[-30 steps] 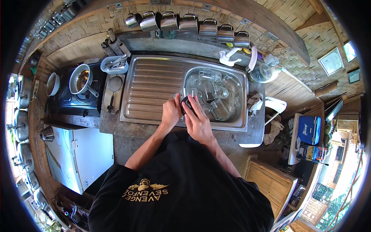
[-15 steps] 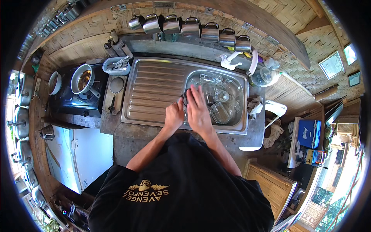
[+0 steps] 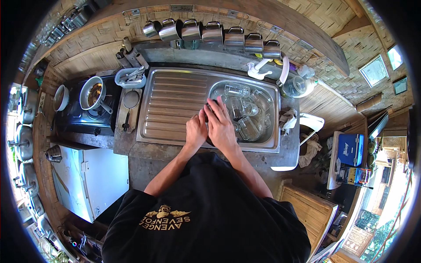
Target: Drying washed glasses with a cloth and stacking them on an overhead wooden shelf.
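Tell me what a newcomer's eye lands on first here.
Both hands, left hand and right hand, meet at the near-left edge of the steel sink basin, which is piled with clear glass mugs. Behind it, a row of metal mugs hangs along the woven wall.

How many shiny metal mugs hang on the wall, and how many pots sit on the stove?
Metal mugs hanging in a row above the sink: 7
Pots on the stove: 2
Total: 9
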`<state>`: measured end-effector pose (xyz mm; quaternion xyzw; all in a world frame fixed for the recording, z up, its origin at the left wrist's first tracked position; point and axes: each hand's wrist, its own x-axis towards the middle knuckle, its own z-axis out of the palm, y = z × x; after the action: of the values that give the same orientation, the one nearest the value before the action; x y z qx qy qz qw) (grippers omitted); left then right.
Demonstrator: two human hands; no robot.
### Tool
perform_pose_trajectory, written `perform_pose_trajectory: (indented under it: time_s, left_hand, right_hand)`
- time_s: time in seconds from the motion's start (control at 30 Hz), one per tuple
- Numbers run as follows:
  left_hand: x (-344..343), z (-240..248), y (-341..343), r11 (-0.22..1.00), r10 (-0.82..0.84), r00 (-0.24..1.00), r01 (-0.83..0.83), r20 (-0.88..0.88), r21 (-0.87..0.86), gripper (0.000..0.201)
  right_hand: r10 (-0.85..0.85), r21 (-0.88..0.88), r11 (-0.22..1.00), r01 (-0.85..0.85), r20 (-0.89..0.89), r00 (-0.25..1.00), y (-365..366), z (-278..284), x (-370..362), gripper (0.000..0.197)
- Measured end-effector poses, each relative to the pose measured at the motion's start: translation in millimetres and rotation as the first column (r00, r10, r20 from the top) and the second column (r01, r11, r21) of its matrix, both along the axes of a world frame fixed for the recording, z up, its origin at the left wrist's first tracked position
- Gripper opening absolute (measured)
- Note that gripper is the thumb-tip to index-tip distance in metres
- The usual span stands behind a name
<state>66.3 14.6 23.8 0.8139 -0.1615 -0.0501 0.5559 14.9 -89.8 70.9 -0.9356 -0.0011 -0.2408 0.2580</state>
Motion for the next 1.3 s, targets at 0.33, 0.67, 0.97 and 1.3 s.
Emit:
perform_pose_trajectory:
  time_s: [0.33,0.67,0.97,1.3]
  left_hand:
    - [0,-5,2,0.999,0.036,0.999,-0.035,-0.033,0.032,0.049]
    - [-2,-7,-6,0.999,0.046,0.999,-0.047,0.024,0.018,0.046]
    - [8,3,4,0.993,0.08,0.953,-0.101,-0.293,-0.058,0.063]
    - [8,10,-2,0.985,-0.013,0.871,-0.072,-0.492,-0.154,0.068]
  right_hand:
    - [-0.037,0.142,0.989,0.037,-0.004,0.999,6,-5,-21,0.04]
    - [-0.091,0.082,0.993,0.09,0.008,0.996,0,3,3,0.04]
    - [-0.236,0.45,0.865,0.222,-0.027,0.971,2,-22,-19,0.05]
    - [-0.071,0.946,-0.188,0.263,-0.28,0.957,-28,-33,-8,0.045]
